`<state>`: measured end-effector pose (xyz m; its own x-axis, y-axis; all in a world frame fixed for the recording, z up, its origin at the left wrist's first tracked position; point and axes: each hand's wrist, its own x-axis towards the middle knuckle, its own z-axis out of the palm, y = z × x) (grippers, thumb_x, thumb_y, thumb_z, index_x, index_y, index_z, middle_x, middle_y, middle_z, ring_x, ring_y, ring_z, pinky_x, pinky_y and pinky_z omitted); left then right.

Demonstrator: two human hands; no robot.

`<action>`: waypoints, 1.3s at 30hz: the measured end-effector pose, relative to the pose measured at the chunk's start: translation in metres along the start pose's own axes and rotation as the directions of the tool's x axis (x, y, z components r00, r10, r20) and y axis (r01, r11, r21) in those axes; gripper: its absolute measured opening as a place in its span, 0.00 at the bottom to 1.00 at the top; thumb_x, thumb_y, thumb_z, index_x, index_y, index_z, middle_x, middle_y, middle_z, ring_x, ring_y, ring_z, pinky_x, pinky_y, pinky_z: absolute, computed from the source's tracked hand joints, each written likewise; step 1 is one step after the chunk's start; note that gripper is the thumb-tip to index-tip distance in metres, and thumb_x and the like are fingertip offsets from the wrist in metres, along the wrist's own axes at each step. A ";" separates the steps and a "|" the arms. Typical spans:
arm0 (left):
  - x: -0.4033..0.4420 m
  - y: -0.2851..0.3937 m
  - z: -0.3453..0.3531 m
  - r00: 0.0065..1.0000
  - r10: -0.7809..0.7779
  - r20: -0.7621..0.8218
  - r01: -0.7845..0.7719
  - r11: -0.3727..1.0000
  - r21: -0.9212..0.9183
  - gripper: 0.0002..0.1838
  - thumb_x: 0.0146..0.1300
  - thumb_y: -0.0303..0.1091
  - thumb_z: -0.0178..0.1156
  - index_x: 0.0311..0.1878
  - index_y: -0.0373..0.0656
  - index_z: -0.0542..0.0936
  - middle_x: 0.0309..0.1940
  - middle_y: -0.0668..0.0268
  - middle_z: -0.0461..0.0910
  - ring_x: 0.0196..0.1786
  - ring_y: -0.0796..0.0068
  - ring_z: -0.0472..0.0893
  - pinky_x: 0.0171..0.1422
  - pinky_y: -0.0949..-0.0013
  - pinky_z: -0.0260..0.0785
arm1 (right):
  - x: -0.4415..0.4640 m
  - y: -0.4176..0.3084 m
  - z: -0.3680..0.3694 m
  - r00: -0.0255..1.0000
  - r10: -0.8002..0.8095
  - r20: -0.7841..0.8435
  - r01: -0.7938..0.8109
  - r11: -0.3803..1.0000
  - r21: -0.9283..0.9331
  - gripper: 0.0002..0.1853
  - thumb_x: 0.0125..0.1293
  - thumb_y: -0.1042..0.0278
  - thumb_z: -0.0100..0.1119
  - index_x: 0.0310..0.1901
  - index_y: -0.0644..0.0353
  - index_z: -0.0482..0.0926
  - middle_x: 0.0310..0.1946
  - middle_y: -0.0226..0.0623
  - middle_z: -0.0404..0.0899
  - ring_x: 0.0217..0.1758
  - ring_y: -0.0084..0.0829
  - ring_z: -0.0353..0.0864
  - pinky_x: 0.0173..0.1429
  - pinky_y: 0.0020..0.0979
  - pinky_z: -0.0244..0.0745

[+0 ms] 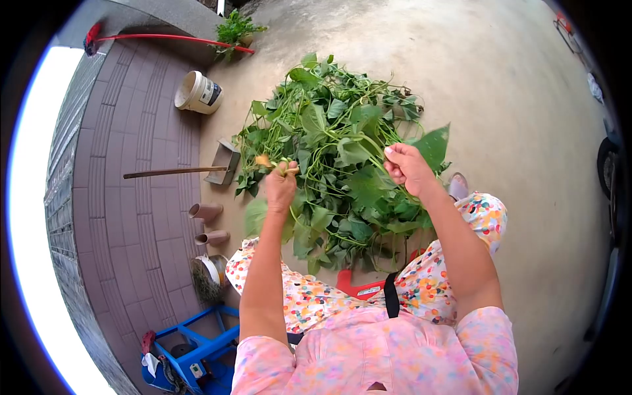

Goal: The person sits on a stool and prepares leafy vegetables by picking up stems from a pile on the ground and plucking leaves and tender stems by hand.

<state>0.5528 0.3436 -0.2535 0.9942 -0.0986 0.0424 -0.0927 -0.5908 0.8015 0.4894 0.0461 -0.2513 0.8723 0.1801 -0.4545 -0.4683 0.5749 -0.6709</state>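
Observation:
A big heap of leafy green vines (329,125) lies on the floor in front of me, long stems tangled with broad leaves. My left hand (281,187) is closed around several vine stems at the heap's left side, and a yellowed leaf (263,160) sticks out above the fingers. Over the right part of the heap, my right hand (409,168) pinches a vine stem between thumb and fingers. A large green leaf (432,147) stands up just beyond that hand. The exact spot where the right fingertips meet the stem is partly hidden.
Left of the heap are a dustpan (224,162) with a wooden handle, a white bucket (199,93) and boots (206,211). A blue metal frame (197,355) stands at lower left. Beneath me shows something red (355,286). A potted plant (236,31) and a red-handled broom (164,37) are at the back.

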 end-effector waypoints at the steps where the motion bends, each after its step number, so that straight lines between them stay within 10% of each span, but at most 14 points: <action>1: -0.007 0.010 0.014 0.990 0.143 -0.021 -0.144 0.980 -0.136 0.09 0.62 0.33 0.50 0.28 0.38 0.73 0.22 0.72 0.71 0.18 0.86 0.66 0.22 0.80 0.61 | -0.002 -0.004 -0.002 1.000 0.011 0.024 -0.013 0.996 0.094 0.06 0.61 0.67 0.50 0.31 0.59 0.67 0.18 0.28 0.68 0.16 0.15 0.60 0.16 0.16 0.52; 3: -0.030 0.042 0.033 0.952 -0.245 0.184 0.294 0.901 -0.318 0.07 0.60 0.31 0.53 0.30 0.38 0.75 0.20 0.76 0.70 0.26 0.87 0.67 0.30 0.80 0.61 | -0.005 -0.010 0.000 1.000 -0.003 0.027 -0.002 0.989 0.151 0.07 0.61 0.66 0.50 0.31 0.59 0.67 0.19 0.29 0.68 0.16 0.16 0.61 0.16 0.16 0.53; 7: -0.061 0.070 0.079 0.943 -0.001 0.333 0.095 0.959 -0.266 0.11 0.48 0.29 0.64 0.26 0.40 0.70 0.18 0.74 0.68 0.24 0.87 0.63 0.27 0.78 0.60 | -0.002 -0.008 -0.003 0.997 -0.019 0.077 0.002 0.975 0.223 0.12 0.62 0.60 0.48 0.33 0.61 0.66 0.22 0.35 0.71 0.18 0.19 0.65 0.18 0.18 0.58; 10: -0.079 0.086 0.106 0.949 0.183 0.257 -0.171 0.983 -0.071 0.09 0.47 0.27 0.62 0.32 0.41 0.74 0.18 0.58 0.73 0.20 0.66 0.74 0.26 0.72 0.66 | 0.000 -0.006 -0.003 0.994 -0.038 0.101 0.012 0.970 0.241 0.14 0.63 0.57 0.46 0.35 0.62 0.66 0.24 0.39 0.73 0.19 0.20 0.66 0.20 0.19 0.61; 18: -0.071 0.097 0.125 0.917 0.381 0.116 -0.374 0.924 -0.080 0.15 0.42 0.18 0.57 0.37 0.41 0.74 0.19 0.62 0.72 0.21 0.70 0.73 0.27 0.74 0.65 | 0.000 -0.006 0.001 0.994 -0.050 0.092 0.019 0.949 0.316 0.17 0.65 0.52 0.40 0.38 0.61 0.66 0.27 0.41 0.73 0.23 0.23 0.70 0.26 0.22 0.66; 25: -0.090 0.105 0.129 0.788 0.504 0.353 -0.597 0.765 0.240 0.15 0.37 0.22 0.59 0.34 0.46 0.74 0.22 0.70 0.72 0.23 0.69 0.76 0.22 0.69 0.68 | 0.002 -0.003 0.004 0.988 -0.067 0.140 0.007 0.921 0.390 0.20 0.64 0.50 0.43 0.39 0.64 0.63 0.28 0.48 0.73 0.24 0.26 0.70 0.27 0.25 0.67; 28: -0.081 0.107 0.124 0.712 0.610 0.348 -0.700 0.658 0.278 0.10 0.39 0.24 0.58 0.29 0.46 0.73 0.22 0.70 0.71 0.22 0.68 0.75 0.21 0.68 0.67 | -0.002 0.001 0.012 0.981 -0.118 0.154 0.080 0.969 0.233 0.19 0.63 0.55 0.46 0.38 0.66 0.66 0.29 0.45 0.73 0.26 0.26 0.71 0.28 0.25 0.67; 29: -0.076 0.107 0.120 0.718 0.621 0.314 -0.694 0.673 0.256 0.07 0.40 0.26 0.57 0.26 0.47 0.73 0.22 0.69 0.69 0.21 0.68 0.73 0.22 0.68 0.66 | -0.001 0.005 0.012 0.877 -0.471 0.094 0.480 0.855 -0.196 0.16 0.62 0.58 0.48 0.37 0.67 0.68 0.30 0.43 0.73 0.27 0.25 0.71 0.29 0.25 0.67; 30: -0.070 0.105 0.115 0.720 0.621 0.311 -0.693 0.673 0.259 0.07 0.40 0.26 0.57 0.26 0.47 0.73 0.22 0.69 0.69 0.21 0.68 0.73 0.22 0.68 0.66 | 0.000 0.007 0.014 0.641 -0.742 0.195 0.688 0.444 -0.574 0.14 0.61 0.61 0.50 0.35 0.67 0.69 0.31 0.42 0.73 0.28 0.24 0.71 0.29 0.25 0.66; 32: -0.059 0.100 0.100 0.766 0.592 0.250 -0.640 0.666 0.384 0.08 0.39 0.24 0.57 0.26 0.46 0.73 0.25 0.69 0.72 0.25 0.68 0.75 0.24 0.69 0.67 | 0.001 0.000 0.009 0.470 -0.861 0.193 0.723 0.250 -0.645 0.10 0.59 0.67 0.52 0.29 0.66 0.72 0.26 0.39 0.73 0.26 0.25 0.72 0.28 0.26 0.65; 34: -0.050 0.096 0.085 0.796 0.582 0.166 -0.595 0.700 0.396 0.10 0.39 0.21 0.57 0.28 0.46 0.74 0.29 0.68 0.74 0.28 0.67 0.76 0.27 0.70 0.68 | 0.001 0.000 0.000 0.724 -0.674 -0.146 0.433 0.609 -0.664 0.12 0.59 0.64 0.51 0.27 0.66 0.73 0.17 0.38 0.72 0.22 0.29 0.72 0.26 0.29 0.65; 36: -0.041 0.092 0.071 0.795 0.595 0.115 -0.584 0.701 0.409 0.09 0.40 0.25 0.58 0.28 0.47 0.71 0.32 0.70 0.73 0.31 0.69 0.75 0.27 0.69 0.67 | 0.006 0.008 -0.006 0.639 -0.752 -0.162 0.388 0.497 -0.777 0.17 0.61 0.58 0.49 0.25 0.66 0.72 0.10 0.36 0.69 0.17 0.31 0.71 0.25 0.31 0.64; 38: -0.032 0.082 0.061 0.814 0.579 0.059 -0.538 0.709 0.456 0.10 0.40 0.25 0.59 0.28 0.48 0.72 0.31 0.70 0.73 0.32 0.68 0.74 0.28 0.68 0.67 | 0.012 0.020 -0.015 0.883 -0.456 -0.110 0.175 0.538 -0.825 0.21 0.61 0.53 0.47 0.22 0.65 0.72 0.11 0.37 0.70 0.17 0.30 0.71 0.24 0.30 0.64; 39: -0.028 0.081 0.055 0.813 0.579 0.058 -0.537 0.709 0.457 0.10 0.40 0.25 0.59 0.28 0.48 0.72 0.31 0.70 0.73 0.32 0.68 0.74 0.28 0.68 0.67 | 0.008 0.024 -0.007 0.960 -0.248 -0.134 0.110 0.767 -0.632 0.23 0.61 0.51 0.47 0.21 0.66 0.72 0.13 0.40 0.70 0.17 0.30 0.70 0.24 0.30 0.64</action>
<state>0.5142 0.2543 -0.2227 0.7518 -0.4685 0.4640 -0.6245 -0.7318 0.2730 0.4846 0.0556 -0.2752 0.9343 -0.0763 -0.3481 -0.3519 -0.0436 -0.9350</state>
